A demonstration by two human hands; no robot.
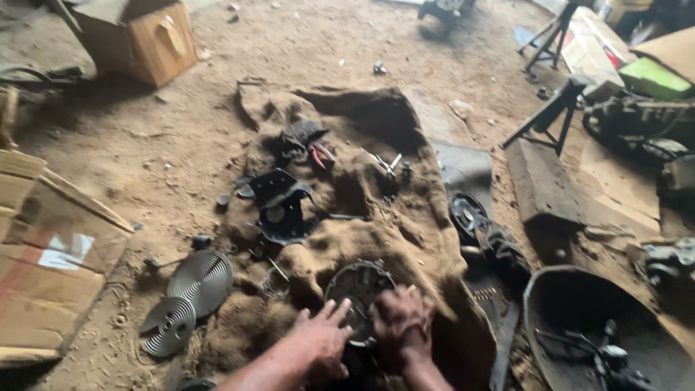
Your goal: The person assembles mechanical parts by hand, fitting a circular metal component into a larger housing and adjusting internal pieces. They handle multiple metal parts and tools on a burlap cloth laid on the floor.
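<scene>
Both hands sit at the bottom centre of the frame on a round, dark metal part (360, 291) lying on a dusty brown cloth (405, 239). Left hand (318, 340) rests flat with fingers spread, gripping nothing; right hand (400, 318) is curled closed over the part's lower right edge. Two ribbed metal discs (190, 293) lie to the left, near a cardboard box (43, 268). A black basin (579, 304) sits lower right.

2 bare forearms, no sleeves, gloves, watch or rings visible; left hand (318, 346) and right hand (400, 322) smeared with dark grime.
</scene>
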